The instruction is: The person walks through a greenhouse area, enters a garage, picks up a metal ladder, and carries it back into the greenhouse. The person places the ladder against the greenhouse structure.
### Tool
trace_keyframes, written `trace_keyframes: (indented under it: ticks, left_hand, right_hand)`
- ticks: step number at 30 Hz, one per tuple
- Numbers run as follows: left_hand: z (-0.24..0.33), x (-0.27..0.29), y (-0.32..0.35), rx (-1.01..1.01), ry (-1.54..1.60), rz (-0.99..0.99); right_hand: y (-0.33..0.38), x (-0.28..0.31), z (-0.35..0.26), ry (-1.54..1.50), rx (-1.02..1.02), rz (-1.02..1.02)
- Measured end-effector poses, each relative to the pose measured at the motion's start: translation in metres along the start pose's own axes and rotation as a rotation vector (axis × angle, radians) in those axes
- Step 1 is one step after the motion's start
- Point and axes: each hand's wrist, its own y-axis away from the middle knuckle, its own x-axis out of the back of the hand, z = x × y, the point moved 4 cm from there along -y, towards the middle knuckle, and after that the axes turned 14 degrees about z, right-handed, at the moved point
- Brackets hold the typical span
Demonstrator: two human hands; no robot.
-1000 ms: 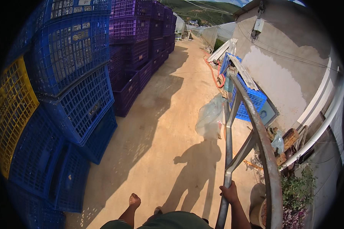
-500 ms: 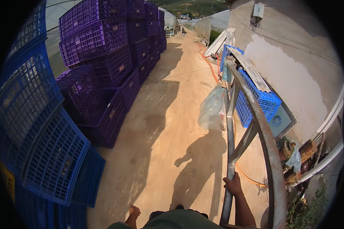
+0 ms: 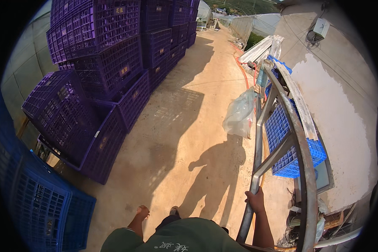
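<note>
My right hand [image 3: 256, 200] is closed around a tube of a long grey metal frame [image 3: 277, 158], which stretches ahead of me on the right. A diagonal brace joins its straight tube to its curved one. A clear plastic bag [image 3: 240, 114] hangs by the frame's far part; what it is fastened to is not clear. At my side, low on the left, my left hand [image 3: 143, 212] hangs with curled fingers, and nothing shows in it. Stacked purple plastic crates [image 3: 122, 67] and blue crates [image 3: 42, 201] stand to the left of it.
A sunlit dirt path [image 3: 189, 113] runs ahead between the crates and a plastered wall [image 3: 344, 96]. Blue crates [image 3: 308, 159] with a pale board [image 3: 298, 101] on them line the wall. An orange hose [image 3: 242, 73] lies along the path's right side. Greenhouses [image 3: 256, 25] stand farther off.
I have moved forward along the path: the purple crates are nearer, and the blue crates at left have slid back. The metal frame travels with my right hand. My foot now shows below.
</note>
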Motion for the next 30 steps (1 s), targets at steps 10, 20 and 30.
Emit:
trace_keyframes:
  ticks: [10,20,30]
  left_hand:
    - [0.316,0.262,-0.324,-0.172,0.970,0.326]
    - [0.288,0.243,-0.483,0.728,0.665,0.361]
    - [0.475,0.327,-0.843,0.793,0.845,0.361]
  right_hand:
    - [-0.318,-0.158,-0.100,0.015,-0.046,0.018]
    - [-0.651,-0.271,-0.233,0.020,-0.027,-0.006]
    - [-0.968,-0.441,-0.325,0.044,0.013,-0.026]
